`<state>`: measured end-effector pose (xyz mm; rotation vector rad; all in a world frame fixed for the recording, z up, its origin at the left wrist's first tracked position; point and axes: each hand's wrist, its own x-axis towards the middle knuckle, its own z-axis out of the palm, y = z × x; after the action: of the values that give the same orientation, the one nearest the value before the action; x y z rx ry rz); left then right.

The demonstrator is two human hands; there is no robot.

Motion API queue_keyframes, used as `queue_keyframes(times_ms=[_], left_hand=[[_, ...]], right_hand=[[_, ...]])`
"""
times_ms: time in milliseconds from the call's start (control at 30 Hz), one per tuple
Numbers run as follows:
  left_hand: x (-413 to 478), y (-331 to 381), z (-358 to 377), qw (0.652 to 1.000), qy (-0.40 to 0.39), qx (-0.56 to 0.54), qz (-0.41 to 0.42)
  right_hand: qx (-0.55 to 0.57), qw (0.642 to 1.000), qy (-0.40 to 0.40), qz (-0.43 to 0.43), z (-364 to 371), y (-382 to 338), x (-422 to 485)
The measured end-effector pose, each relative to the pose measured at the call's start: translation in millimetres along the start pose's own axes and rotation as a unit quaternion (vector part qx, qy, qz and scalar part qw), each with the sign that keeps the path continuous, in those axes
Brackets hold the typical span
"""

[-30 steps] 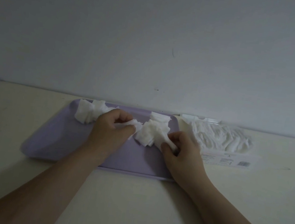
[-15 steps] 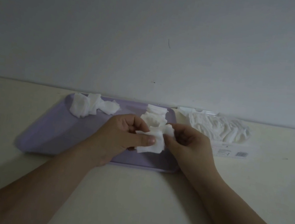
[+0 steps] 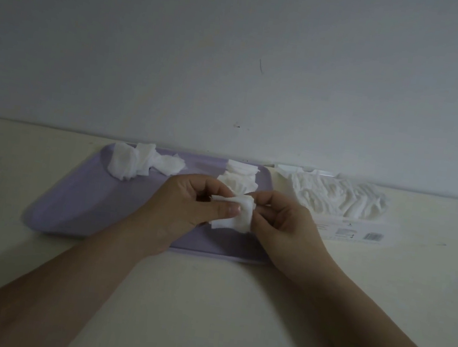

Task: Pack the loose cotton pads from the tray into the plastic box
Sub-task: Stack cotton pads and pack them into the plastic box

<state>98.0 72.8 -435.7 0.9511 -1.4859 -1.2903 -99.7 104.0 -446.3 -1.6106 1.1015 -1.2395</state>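
Observation:
A small stack of white cotton pads (image 3: 241, 216) is held above the right part of the lilac tray (image 3: 85, 200). My left hand (image 3: 187, 208) pinches the stack with the thumb on top, and my right hand (image 3: 282, 225) grips its right edge. On the tray, one heap of loose pads (image 3: 138, 162) lies at the far left corner and another pile (image 3: 239, 176) lies at the far right, just behind my hands. The clear plastic box (image 3: 352, 231) stands right of the tray, filled with white pads (image 3: 339, 197).
The tray and box sit on a cream table (image 3: 203, 302) pushed against a plain grey wall (image 3: 238, 57). The box's open lid (image 3: 304, 170) leans at the wall behind it. Both forearms reach in from the near edge.
My hands left the tray floor, lifting a few pads from the right pile and bringing them together into one stack held between both hands above the tray.

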Motion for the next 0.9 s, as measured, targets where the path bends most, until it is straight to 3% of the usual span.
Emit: queue_keyframes(times_ms=[200, 400, 567, 900], left_hand=[[4, -9, 2, 0.999, 0.025, 0.013, 0.027], [4, -11, -1, 0.996, 0.028, 0.08, 0.017], [4, -17, 4, 0.986, 0.038, 0.162, 0.016], [4, -15, 6, 0.99, 0.046, 0.136, -0.002]], right_hand=[[0.116, 0.992, -0.054, 0.013, -2, 0, 0], [-0.026, 0.999, 0.013, -0.043, -2, 6, 4], [-0.177, 0.979, 0.05, -0.09, -5, 5, 3], [-0.305, 0.936, 0.093, -0.149, -4, 12, 3]])
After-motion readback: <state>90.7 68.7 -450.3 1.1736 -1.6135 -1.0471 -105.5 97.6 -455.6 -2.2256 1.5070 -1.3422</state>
